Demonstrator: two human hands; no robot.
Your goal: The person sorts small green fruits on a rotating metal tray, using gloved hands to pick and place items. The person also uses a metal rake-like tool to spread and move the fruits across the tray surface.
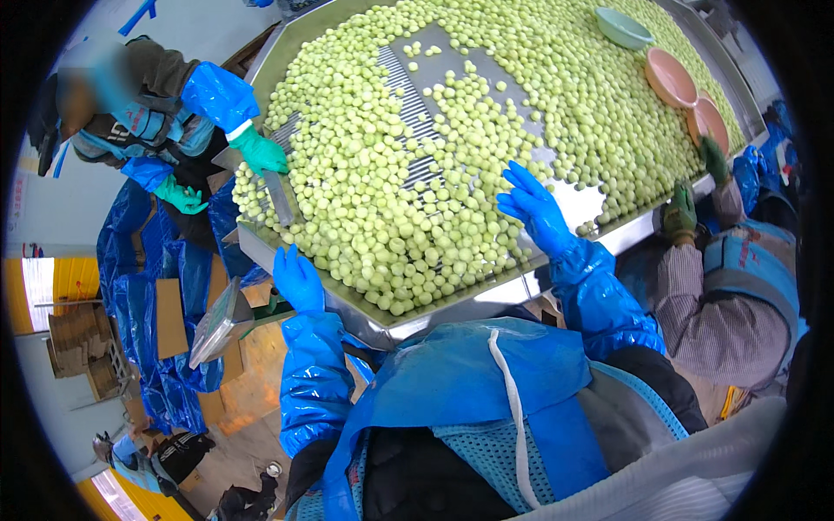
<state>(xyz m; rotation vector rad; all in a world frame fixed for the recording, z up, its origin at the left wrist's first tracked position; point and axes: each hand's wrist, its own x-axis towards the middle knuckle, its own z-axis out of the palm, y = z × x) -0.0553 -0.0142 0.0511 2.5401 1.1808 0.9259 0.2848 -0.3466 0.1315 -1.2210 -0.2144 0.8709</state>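
Observation:
A wide metal sorting table (466, 309) with raised sides lies before me, covered in small round pale green fruits (365, 195). My right hand (535, 207), in a blue glove, reaches over the fruit with its fingers stretched out; it holds nothing. Whether its fingertips touch the fruit I cannot tell. At the table's near left rim is my left hand (298, 280), also gloved in blue, fingers up and a little apart, with nothing in it. Between my hands, fruit partly covers a slotted grate (417, 124).
A co-worker's green-gloved hand (257, 150) is at the left rim by a metal divider (279, 198). Another co-worker's gloved hand (681, 208) is at the right edge. Pink bowls (671, 77) and a green bowl (623, 27) sit on the fruit. Blue-lined cartons (171, 319) stand left.

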